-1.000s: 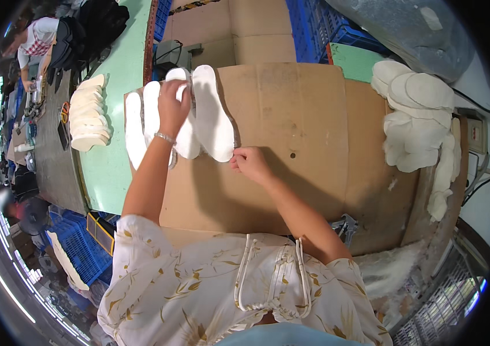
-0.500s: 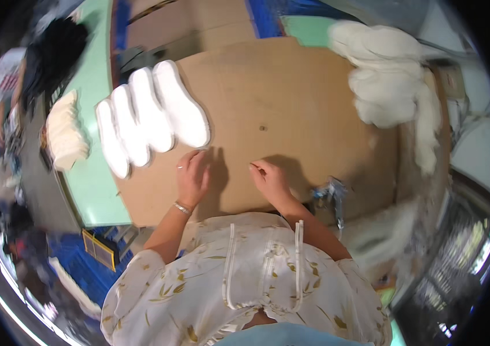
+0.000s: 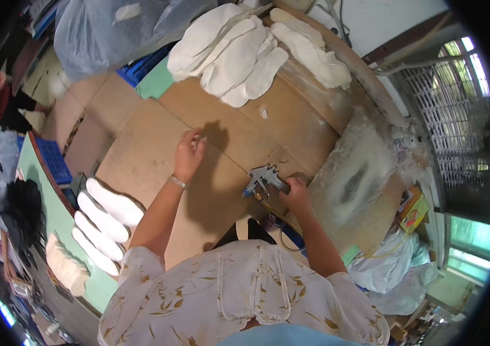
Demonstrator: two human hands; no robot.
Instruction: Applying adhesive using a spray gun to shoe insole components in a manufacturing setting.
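Four white insoles [image 3: 113, 202] lie side by side, lower left, probably so every face shows. Right hand [image 3: 297, 197]'s wrapped round the grey spray gun [image 3: 264, 173], just below centre; left hand [image 3: 188, 153], half-curled left of centre, looks empty tbh.

spray gun [image 3: 264, 177] | silvery grey | handle pointing right | over brown cardboard [image 3: 138, 138]

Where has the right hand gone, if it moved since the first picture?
Yes: judged against the white insoles on the cardboard, the right hand has moved away from them, to the grey spray gun.
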